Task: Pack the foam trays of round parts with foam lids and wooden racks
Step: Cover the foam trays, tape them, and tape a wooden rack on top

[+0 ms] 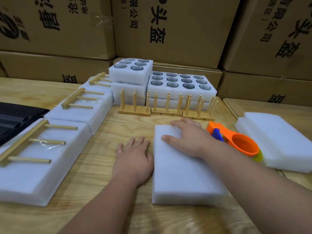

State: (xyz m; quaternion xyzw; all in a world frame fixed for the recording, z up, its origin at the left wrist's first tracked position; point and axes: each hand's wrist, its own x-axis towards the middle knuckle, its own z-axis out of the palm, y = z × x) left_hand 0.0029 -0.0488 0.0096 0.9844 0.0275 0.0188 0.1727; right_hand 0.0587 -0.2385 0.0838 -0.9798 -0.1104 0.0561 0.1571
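Note:
A white foam lid [182,174] lies flat on the wooden table [104,166] in front of me. My right hand [187,139] presses on its far end with fingers spread and straight. My left hand [135,156] lies flat on the table, touching the lid's left edge. Foam trays of dark round parts [181,81] are stacked at the back, one raised stack [130,68] to their left. Three wooden racks [166,105] stand upright in front of them. On the left, packed foam blocks [33,168] each carry a wooden rack [23,141] lying flat under clear tape.
An orange tape dispenser [236,141] lies right of my right hand. A pile of foam lids [276,141] sits at the right edge. Black bags [15,119] lie at far left. Cardboard boxes [168,27] wall the back.

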